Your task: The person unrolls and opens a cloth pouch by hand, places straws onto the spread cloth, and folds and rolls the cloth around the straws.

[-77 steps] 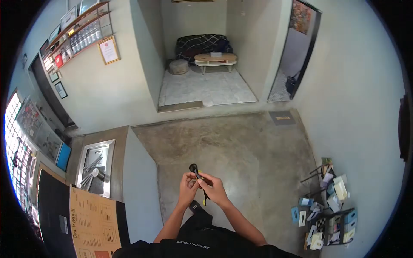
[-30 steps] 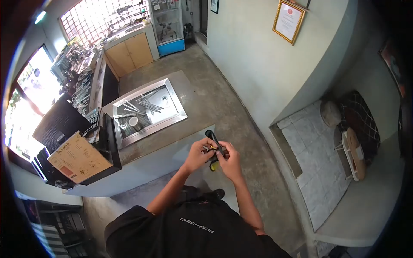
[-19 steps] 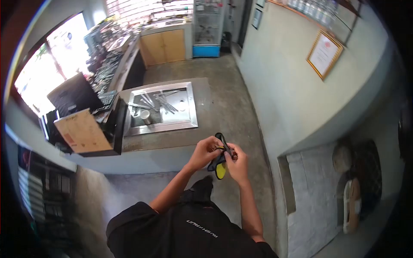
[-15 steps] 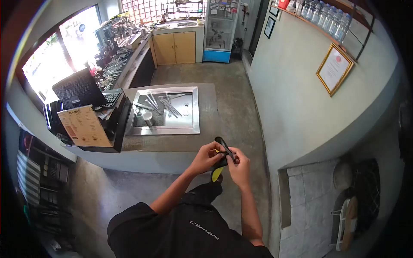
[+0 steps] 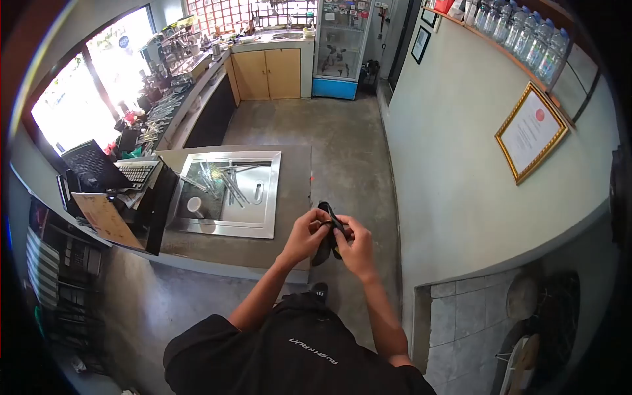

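Observation:
In front of my body, both hands pinch a soft black strap-like item (image 5: 322,253). Its upper end forms a loop above my fingers, and a darker part hangs below them; I cannot make out its exact kind. My left hand (image 5: 303,237) grips it from the left with bent fingers. From the right, my right hand (image 5: 356,250) holds it between thumb and fingers. Left of my hands, a metal sink (image 5: 266,226) is set into the counter (image 5: 296,171). Several metal utensils (image 5: 232,187) and a light cup (image 5: 195,207) are in it.
A laptop (image 5: 99,168) and a wooden menu board (image 5: 105,215) stand at the counter's left end. Concrete floor (image 5: 355,151) runs between the counter and the right wall. A glass-door fridge (image 5: 336,59) stands at the back. Water bottles (image 5: 520,36) line a wall shelf.
My view has moved forward and right, so the counter and sink appear lower and farther left. Both hands keep hold of the black item; its yellow part is now mostly hidden.

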The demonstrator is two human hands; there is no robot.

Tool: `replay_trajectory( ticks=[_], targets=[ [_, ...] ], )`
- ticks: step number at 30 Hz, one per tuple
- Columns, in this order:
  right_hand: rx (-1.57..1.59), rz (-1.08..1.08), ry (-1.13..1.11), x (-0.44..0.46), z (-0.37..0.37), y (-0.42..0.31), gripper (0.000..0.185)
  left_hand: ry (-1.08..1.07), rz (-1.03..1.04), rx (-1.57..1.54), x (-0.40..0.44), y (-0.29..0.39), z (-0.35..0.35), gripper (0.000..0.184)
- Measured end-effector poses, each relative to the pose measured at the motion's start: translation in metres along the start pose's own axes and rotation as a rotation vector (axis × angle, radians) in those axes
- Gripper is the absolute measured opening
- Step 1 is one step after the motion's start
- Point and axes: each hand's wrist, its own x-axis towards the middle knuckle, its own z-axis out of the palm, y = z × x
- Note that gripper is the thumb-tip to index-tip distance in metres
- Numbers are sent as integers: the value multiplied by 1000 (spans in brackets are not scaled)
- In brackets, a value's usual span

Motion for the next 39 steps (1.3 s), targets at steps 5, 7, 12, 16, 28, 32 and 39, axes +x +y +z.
replay_trajectory(
  ticks=[5, 7, 12, 16, 28, 32, 39],
  targets=[
    [113, 59, -41, 45, -20, 19, 29, 43, 22, 39, 44, 1, 19, 17],
    [104, 39, -59, 61, -30, 30, 28, 111, 19, -26, 59, -7, 30, 19],
    [97, 27, -149, 99, -53, 81, 26, 156, 16, 47, 91, -38, 54, 28],
    [145, 20, -240, 129, -81, 96, 25, 244, 48, 29, 117, -46, 81, 28],
    [199, -70, -515, 202, -134, 138, 26, 528, 57, 98, 158, -57, 149, 20],
    [196, -208, -556, 220, -120, 150, 28, 651, 75, 146, 163, -71, 146, 18],
    [213, -259, -760, 266, -69, 170, 31, 869, 45, 87, 179, -94, 114, 16]
  ],
)
